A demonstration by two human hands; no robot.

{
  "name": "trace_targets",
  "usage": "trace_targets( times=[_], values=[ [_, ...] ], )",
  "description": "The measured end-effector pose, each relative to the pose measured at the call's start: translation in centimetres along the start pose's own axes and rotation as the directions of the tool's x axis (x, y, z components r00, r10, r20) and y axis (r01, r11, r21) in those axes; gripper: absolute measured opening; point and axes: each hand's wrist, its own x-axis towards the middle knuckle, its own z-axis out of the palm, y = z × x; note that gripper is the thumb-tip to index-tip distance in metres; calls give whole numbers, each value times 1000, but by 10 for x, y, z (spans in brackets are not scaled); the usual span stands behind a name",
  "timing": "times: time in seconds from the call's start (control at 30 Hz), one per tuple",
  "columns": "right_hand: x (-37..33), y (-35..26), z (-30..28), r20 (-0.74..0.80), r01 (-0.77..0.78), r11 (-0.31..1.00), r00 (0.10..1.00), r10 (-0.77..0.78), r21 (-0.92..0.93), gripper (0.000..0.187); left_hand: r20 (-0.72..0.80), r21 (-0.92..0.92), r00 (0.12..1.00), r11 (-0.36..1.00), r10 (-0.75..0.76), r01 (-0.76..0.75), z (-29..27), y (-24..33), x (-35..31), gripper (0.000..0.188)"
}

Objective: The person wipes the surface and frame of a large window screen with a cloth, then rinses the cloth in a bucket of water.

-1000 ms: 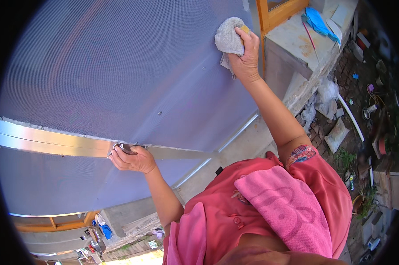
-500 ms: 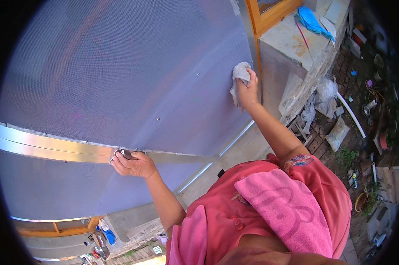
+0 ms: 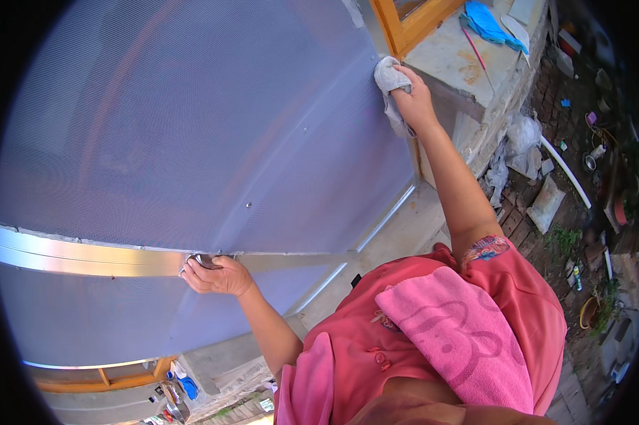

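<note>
A large bluish-grey mesh screen [image 3: 170, 134] stretches before me, crossed by a shiny metal bar [image 3: 86, 256]. My left hand [image 3: 224, 276] is closed around a dark, shiny, rounded metal piece [image 3: 204, 261], which looks like a handle, at that bar. My fingers hide part of it. Up at the screen's right edge, beside the orange window frame, my right hand [image 3: 417, 99] grips a crumpled grey cloth [image 3: 391, 76]. The cloth touches the screen's border, and its lower end hangs along the edge.
On the concrete ledge [image 3: 440, 60] at upper right lie a blue glove [image 3: 488, 27] and a thin red stick [image 3: 473, 48]. Below it, the brick ground holds plastic bags [image 3: 523, 134], a white pipe [image 3: 567, 170] and rubble. A pink towel [image 3: 454, 340] hangs over my chest.
My right hand has moved up along the screen's right edge with the cloth, its arm reaching farther. My left hand keeps its grip at the bar. The view has shifted slightly.
</note>
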Motion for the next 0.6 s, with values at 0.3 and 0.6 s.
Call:
trace_targets(
  times=[0.3, 0.6],
  values=[
    [4, 25, -24, 112, -73, 992, 990, 84, -99, 39, 5, 23, 1000, 1000, 17, -17, -2, 0, -1, 46],
    [14, -6, -35, 204, -143, 981, 965, 168, -130, 43, -1, 25, 1000, 1000, 12, -12, -2, 2, 1, 46]
  ],
)
